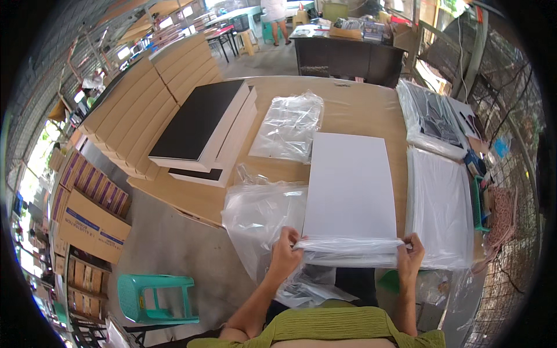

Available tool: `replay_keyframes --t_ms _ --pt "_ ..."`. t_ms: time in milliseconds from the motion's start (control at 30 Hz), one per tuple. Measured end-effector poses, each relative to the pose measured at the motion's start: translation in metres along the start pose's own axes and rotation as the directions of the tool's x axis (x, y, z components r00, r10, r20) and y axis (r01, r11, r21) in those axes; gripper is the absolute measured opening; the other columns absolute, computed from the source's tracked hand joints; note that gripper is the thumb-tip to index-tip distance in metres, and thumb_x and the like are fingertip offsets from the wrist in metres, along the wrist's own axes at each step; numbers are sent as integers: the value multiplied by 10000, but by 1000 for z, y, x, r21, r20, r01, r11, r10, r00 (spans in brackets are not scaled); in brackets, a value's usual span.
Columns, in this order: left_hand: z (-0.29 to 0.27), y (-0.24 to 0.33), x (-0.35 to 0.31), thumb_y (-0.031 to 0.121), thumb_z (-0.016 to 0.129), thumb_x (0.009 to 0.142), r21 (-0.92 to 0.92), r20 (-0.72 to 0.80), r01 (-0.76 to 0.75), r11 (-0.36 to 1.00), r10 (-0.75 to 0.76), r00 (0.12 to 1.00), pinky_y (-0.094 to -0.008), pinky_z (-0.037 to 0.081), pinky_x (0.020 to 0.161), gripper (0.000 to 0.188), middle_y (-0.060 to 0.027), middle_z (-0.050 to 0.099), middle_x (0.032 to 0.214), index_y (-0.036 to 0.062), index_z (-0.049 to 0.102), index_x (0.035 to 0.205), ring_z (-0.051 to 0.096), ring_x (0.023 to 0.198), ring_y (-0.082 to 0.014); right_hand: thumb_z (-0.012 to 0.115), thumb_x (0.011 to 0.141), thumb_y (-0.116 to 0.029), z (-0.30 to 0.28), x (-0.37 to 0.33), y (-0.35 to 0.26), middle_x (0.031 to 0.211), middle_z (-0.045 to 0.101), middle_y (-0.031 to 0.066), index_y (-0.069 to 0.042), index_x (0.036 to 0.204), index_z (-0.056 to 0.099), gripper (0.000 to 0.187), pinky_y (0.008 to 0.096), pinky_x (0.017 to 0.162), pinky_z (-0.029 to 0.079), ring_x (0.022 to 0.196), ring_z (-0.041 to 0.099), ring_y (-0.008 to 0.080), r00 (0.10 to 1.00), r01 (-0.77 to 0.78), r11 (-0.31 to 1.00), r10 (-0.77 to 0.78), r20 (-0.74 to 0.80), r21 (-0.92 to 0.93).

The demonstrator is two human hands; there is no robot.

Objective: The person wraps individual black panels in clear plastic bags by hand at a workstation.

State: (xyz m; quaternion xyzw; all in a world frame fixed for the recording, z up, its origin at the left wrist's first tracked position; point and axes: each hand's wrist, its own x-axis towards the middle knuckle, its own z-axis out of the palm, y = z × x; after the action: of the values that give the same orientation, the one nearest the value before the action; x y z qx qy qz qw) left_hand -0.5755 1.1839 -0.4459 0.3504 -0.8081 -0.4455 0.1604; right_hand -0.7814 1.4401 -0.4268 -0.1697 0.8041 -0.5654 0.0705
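From my remote seat, the biggest thing I see is the wide tan wooden desk (354, 104), which carries nearly everything. Along its left edge stands a row of long flat brown cardboard boxes (139, 110), packed on edge, probably to save surface room. Beside them lies a stack of thick white boards with black faces (206, 130), laid flat and squared up. On the right sits a pile of white sheets wrapped in clear film (441, 209), close enough to be reached.

In the middle lies the large white rectangular sheet (351, 185), its near edge at the desk's front. Over that edge sits the mouth of a clear plastic bag (348, 250). The left hand (285, 252) pinches the bag's left corner, and the right hand (411, 255) pinches the right corner, both closed on the film. I judge the two-corner grip keeps the opening stretched wide across the sheet.

More loose clear plastic bags (258, 217) spill off the front edge; another crumpled one (289, 127) rests farther back.
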Motion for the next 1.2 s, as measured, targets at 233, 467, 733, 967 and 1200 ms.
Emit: replay_keyframes --t_ms 233,467,733,967,1200 --pt "11 11 -4 -7 590 782 177 -109 -188 966 209 972 -350 471 879 515 -239 446 1170 -31 526 1292 524 1067 -347 532 769 -7 15 -1 7 953 559 198 56 1054 650 315 382 740 464 854 578 321 988 93 908 -135 -75 -410" --pt "-40 37 -20 -71 550 761 30 136 156 987 -159 978 -325 492 836 702 -211 453 1309 61 407 1435 584 1033 -249 596 673 32 -25 -7 6 930 574 112 32 906 656 240 340 752 455 834 579 227 946 -314 925 285 157 215" --pt "-72 69 5 362 580 835 -950 83 -89 301 516 853 -372 123 1173 877 -156 143 1572 -10 148 1502 198 1432 -255 717 791 -335 -10 11 -86 852 585 81 -15 1027 573 423 308 929 390 927 570 177 887 351 517 -452 -100 780" --pt "-168 165 60 605 765 677 -601 -392 -710 367 639 662 -331 434 983 1185 -74 511 1299 59 129 1514 538 1148 -184 741 830 -187 -27 93 -174 740 564 -50 -13 897 670 200 184 595 317 641 445 27 761 648 561 -479 -437 515" --pt "-117 131 120 84 774 782 -365 -296 -496 788 406 864 -236 437 869 825 -90 637 1111 -36 304 1449 587 991 -136 690 861 -74 3 113 -194 772 539 -79 -34 1331 516 503 158 620 328 678 401 18 673 726 641 -587 -451 248"
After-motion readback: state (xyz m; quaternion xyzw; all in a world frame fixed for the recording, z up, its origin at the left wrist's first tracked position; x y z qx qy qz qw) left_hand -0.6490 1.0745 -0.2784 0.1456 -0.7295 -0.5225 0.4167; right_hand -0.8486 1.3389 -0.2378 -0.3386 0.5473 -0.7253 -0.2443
